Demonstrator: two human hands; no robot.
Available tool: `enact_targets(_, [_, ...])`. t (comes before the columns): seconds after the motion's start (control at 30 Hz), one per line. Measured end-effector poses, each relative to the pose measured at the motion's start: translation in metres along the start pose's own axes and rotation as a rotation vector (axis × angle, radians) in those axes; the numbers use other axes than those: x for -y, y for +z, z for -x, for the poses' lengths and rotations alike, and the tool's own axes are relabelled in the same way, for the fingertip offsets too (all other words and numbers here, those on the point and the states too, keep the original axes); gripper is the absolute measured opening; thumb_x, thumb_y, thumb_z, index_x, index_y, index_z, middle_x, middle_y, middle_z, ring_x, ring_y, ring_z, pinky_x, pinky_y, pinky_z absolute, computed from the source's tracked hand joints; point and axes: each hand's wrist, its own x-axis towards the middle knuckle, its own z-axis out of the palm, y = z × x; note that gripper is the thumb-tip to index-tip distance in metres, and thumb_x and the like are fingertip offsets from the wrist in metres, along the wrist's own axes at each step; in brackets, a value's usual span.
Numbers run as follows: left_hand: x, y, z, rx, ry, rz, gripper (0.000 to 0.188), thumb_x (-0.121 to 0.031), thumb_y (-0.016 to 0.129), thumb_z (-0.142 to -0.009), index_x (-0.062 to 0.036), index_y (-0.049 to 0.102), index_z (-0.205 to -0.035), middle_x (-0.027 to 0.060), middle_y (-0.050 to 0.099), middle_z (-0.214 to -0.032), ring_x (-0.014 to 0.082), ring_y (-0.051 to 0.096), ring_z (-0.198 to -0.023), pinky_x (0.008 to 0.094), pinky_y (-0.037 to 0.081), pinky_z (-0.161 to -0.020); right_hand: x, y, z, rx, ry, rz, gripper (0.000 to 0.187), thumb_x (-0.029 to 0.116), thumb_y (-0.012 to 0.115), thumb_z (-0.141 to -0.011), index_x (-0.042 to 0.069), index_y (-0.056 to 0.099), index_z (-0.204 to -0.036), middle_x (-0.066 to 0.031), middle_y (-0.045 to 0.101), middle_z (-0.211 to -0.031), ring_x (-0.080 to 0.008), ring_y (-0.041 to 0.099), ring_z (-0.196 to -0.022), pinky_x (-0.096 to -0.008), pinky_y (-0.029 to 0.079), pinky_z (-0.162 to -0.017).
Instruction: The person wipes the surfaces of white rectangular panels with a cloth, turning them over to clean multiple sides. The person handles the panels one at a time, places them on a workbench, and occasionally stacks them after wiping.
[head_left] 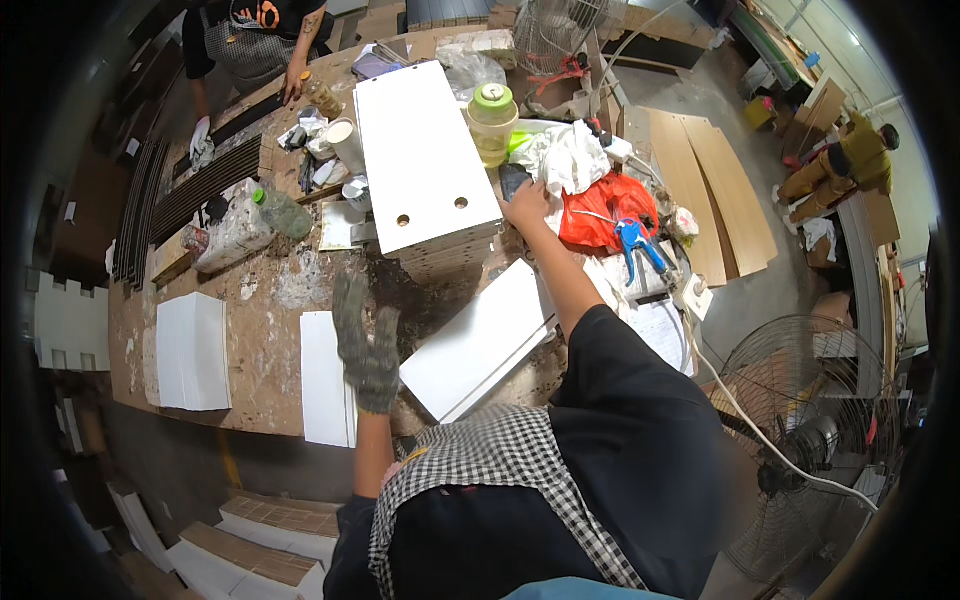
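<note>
My left hand (366, 348), in a dark patterned work glove, is open with its fingers stretched and thumb apart. It is over the edge of a narrow white board (322, 375) at the table's near side. My bare right hand (530, 206) reaches forward beside a tall stack of white boards (420, 150), whose top board has round holes. Its fingers are bent at a small dark object (514, 181), whose kind I cannot make out. Between my arms a white grooved panel (480, 345) lies slanted on the table.
Another white board stack (192, 350) stands at left. Right of my hand are white cloth (563, 158), a red plastic bag (607, 212), a blue-handled tool (634, 245) and a green-lidded jar (492, 125). A co-worker (258, 45) handles dark strips across the table. A floor fan (810, 440) stands at right.
</note>
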Motion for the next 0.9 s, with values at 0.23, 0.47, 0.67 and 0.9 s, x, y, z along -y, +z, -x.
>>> enact_targets(0.23, [0.074, -0.053, 0.109, 0.008, -0.332, -0.233, 0.037, -0.014, 0.066, -0.094, -0.0038, 0.062, -0.130, 0.0183, 0.047, -0.150, 0.0340, 0.044, -0.139, 0.0464, 0.036, -0.115, 0.002, -0.008, 0.006, -0.177, -0.169, 0.059, 0.075, 0.040, 0.080, -0.077, 0.005, 0.045, -0.134, -0.0223, 0.043, -0.134, -0.0455, 0.046, -0.127, -0.0539, 0.044, -0.101])
enact_targets(0.47, [0.124, -0.114, 0.186, -0.082, -0.623, -0.554, 0.036, -0.017, 0.069, -0.092, -0.0012, 0.066, -0.125, 0.0218, 0.049, -0.146, 0.0343, 0.048, -0.134, 0.0427, 0.037, -0.113, -0.003, -0.010, 0.002, 0.058, 0.078, -0.009, 0.090, 0.052, 0.081, -0.074, -0.001, 0.043, -0.137, -0.0193, 0.041, -0.140, -0.0378, 0.042, -0.134, -0.0543, 0.041, -0.104])
enact_targets(0.67, [0.115, -0.137, 0.215, -0.074, -0.791, -0.551, 0.046, -0.026, 0.063, -0.098, 0.0066, 0.058, -0.131, 0.0207, 0.044, -0.149, 0.0313, 0.045, -0.135, 0.0397, 0.036, -0.113, -0.015, 0.013, -0.006, 0.036, 0.064, -0.025, 0.094, 0.059, 0.082, -0.068, -0.007, 0.054, -0.130, -0.0258, 0.051, -0.136, -0.0418, 0.052, -0.125, -0.0529, 0.043, -0.105])
enact_targets(0.9, [0.170, -0.125, 0.228, -0.242, -0.623, -0.581, 0.042, -0.027, 0.064, -0.094, 0.0008, 0.061, -0.125, 0.0243, 0.048, -0.142, 0.0397, 0.044, -0.131, 0.0513, 0.037, -0.110, -0.009, 0.005, -0.018, 0.165, 0.180, -0.133, 0.092, 0.048, 0.082, -0.069, -0.001, 0.049, -0.140, -0.0225, 0.040, -0.148, -0.0392, 0.041, -0.137, -0.0527, 0.036, -0.112])
